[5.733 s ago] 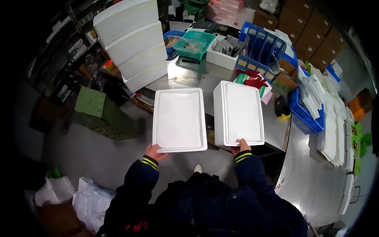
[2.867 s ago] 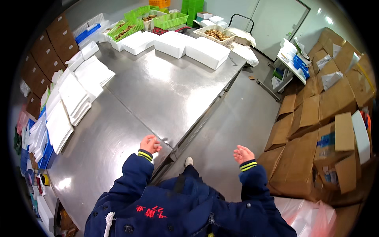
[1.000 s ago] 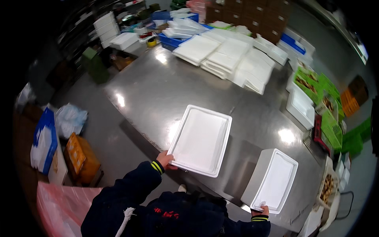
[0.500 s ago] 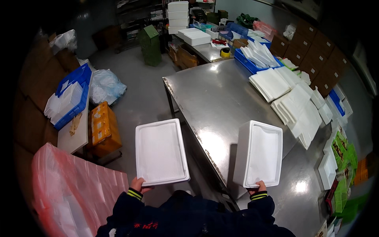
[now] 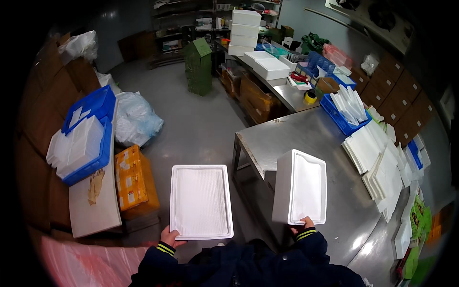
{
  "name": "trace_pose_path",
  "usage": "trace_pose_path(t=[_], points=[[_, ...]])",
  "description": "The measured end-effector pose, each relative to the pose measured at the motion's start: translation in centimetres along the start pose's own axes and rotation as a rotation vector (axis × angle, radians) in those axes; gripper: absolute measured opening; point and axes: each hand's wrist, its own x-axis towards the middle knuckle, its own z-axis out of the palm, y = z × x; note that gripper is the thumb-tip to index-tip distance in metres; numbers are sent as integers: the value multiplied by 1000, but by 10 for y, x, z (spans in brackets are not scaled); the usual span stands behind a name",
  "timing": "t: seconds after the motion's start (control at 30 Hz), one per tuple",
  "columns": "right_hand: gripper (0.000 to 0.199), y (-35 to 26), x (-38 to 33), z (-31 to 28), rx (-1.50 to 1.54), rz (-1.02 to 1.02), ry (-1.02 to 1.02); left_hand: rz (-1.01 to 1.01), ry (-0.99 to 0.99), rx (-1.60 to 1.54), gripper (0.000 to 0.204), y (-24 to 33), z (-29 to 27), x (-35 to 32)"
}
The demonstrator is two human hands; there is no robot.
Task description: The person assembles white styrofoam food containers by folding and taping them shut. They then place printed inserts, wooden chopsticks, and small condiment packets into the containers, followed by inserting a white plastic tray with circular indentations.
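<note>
My left hand (image 5: 172, 237) grips the lower left corner of a white foam box (image 5: 201, 201), held out over the floor with its lined inside facing me. At the near edge of a second white foam box (image 5: 308, 189), my right hand (image 5: 302, 225) is closed, fingers over the rim. That box is tilted, so its tall left side shows; it is over the edge of the steel table (image 5: 334, 234). A white sheet seems to line each box. Both thumbs or fingers show on the rims, while the rest of each hand is behind the boxes.
White sheets (image 5: 392, 177) lie stacked along the table's right side beside a blue basket (image 5: 344, 115). Further off, white foam boxes (image 5: 246, 31) stand piled. On the left are an orange box (image 5: 134, 179), a blue crate (image 5: 91, 165) and pink plastic wrapping (image 5: 91, 263).
My view has shifted forward and left, so the table appears further right. Both boxes remain in my hands; the left one now looks more upright.
</note>
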Motion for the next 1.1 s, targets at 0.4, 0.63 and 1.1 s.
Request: trace_pose_path(t=[0.4, 0.63, 1.1], points=[[48, -34, 227, 178, 80, -99, 284, -40, -215, 128, 43, 235, 95, 281], [46, -77, 333, 277, 251, -157, 252, -68, -464, 197, 53, 352, 119, 418], [43, -103, 457, 419, 496, -369, 521, -256, -645, 652, 52, 516, 297, 709]])
